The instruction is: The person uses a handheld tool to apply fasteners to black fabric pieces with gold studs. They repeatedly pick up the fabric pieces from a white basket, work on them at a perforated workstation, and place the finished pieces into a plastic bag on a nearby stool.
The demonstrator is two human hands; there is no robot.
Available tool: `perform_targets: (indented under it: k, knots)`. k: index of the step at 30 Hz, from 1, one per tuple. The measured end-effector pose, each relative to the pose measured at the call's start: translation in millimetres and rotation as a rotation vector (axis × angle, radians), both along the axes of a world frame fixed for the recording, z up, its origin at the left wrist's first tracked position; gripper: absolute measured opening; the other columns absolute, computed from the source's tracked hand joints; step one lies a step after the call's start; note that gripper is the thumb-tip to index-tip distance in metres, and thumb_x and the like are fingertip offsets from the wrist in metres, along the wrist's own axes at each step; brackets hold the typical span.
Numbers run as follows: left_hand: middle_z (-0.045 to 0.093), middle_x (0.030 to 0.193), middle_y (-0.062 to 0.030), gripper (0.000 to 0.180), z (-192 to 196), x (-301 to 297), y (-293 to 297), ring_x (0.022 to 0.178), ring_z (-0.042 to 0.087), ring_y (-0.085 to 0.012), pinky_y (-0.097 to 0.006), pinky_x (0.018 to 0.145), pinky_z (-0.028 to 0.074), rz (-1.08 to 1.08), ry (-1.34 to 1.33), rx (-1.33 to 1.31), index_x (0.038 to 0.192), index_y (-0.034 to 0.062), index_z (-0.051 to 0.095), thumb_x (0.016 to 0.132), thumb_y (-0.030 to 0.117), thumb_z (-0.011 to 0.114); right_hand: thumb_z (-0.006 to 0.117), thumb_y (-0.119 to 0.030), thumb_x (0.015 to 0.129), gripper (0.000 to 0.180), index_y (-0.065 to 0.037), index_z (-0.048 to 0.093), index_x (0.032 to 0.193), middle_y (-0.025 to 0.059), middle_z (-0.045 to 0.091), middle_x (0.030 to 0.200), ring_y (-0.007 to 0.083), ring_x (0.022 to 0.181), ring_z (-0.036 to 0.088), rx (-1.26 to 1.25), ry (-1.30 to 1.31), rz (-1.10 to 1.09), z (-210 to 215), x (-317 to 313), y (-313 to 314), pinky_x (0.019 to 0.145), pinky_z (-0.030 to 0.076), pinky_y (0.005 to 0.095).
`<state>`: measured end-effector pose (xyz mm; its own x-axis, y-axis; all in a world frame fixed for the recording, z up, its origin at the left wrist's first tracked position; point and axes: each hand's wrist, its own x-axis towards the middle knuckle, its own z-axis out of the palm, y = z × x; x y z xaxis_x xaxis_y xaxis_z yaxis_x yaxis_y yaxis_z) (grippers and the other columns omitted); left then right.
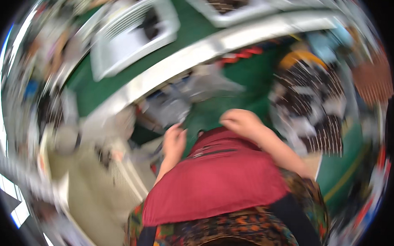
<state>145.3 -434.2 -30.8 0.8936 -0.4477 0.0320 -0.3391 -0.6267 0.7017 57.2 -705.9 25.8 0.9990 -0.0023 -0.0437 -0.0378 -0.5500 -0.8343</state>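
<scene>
Motion blurs the whole view. My left hand is raised at the left edge of a dark red cloth piece with a zip, which lies across my front. Its fingers are bent together near clear plastic bags; anything between them is too smeared to make out. Above the cloth's far right edge hovers my right hand, with curled fingers and the palm side hidden. Whatever it may hold does not show.
To the left stands a big cream bin. A clear sack of dark striped pieces sits at the right. Beyond a white ledge, a white basket holds a dark item on a green surface. Red items lie below the ledge.
</scene>
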Motion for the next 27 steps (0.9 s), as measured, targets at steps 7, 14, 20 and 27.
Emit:
perform_targets:
  k: [7, 14, 20, 27]
  knots:
    - [0.063, 0.1, -0.0085, 0.02, 23, -34, -4, 0.086, 0.061, -0.0302, -0.039, 0.076, 0.049, 0.123, -0.163, -0.057, 0.073, 0.0038, 0.057, 0.085, 0.019, 0.062, 0.045, -0.017, 0.095, 0.033, -0.002, 0.047, 0.066, 0.0045, 0.048, 0.056, 0.0134, 0.054, 0.046, 0.222, 0.297, -0.014, -30, -29, -28, 0.053, 0.037, 0.0295]
    - [0.057, 0.113, -0.0131, 0.011, 62, -105, 88, 0.096, 0.057, -0.0349, -0.041, 0.08, 0.048, 0.703, -0.359, 0.061, 0.085, 0.0055, 0.054, 0.08, 0.011, 0.063, 0.052, -0.006, 0.091, 0.012, -0.001, 0.059, 0.098, 0.0028, 0.058, 0.083, 0.0074, 0.068, 0.051, 0.236, 0.266, 0.4, -28, 25, 28, 0.062, 0.042, 0.021]
    - [0.055, 0.119, -0.0155, 0.035, 87, -189, 230, 0.111, 0.053, -0.033, -0.04, 0.094, 0.044, 1.321, -0.401, 0.255, 0.113, 0.0063, 0.055, 0.079, 0.012, 0.062, 0.058, -0.01, 0.088, 0.012, -0.001, 0.065, 0.093, 0.0011, 0.057, 0.068, 0.0073, 0.056, 0.05, 0.036, 0.251, 0.641, 14, 68, 142, 0.054, 0.041, 0.0225]
    - [0.053, 0.126, -0.0153, 0.04, 96, -250, 425, 0.119, 0.048, -0.032, -0.045, 0.102, 0.036, 1.587, -0.318, 0.597, 0.122, 0.0065, 0.052, 0.085, 0.017, 0.059, 0.06, -0.009, 0.085, 0.01, 0.0, 0.062, 0.088, 0.0096, 0.061, 0.078, 0.0177, 0.07, 0.057, 0.003, 0.036, 1.076, 42, 55, 315, 0.066, 0.046, 0.0283]
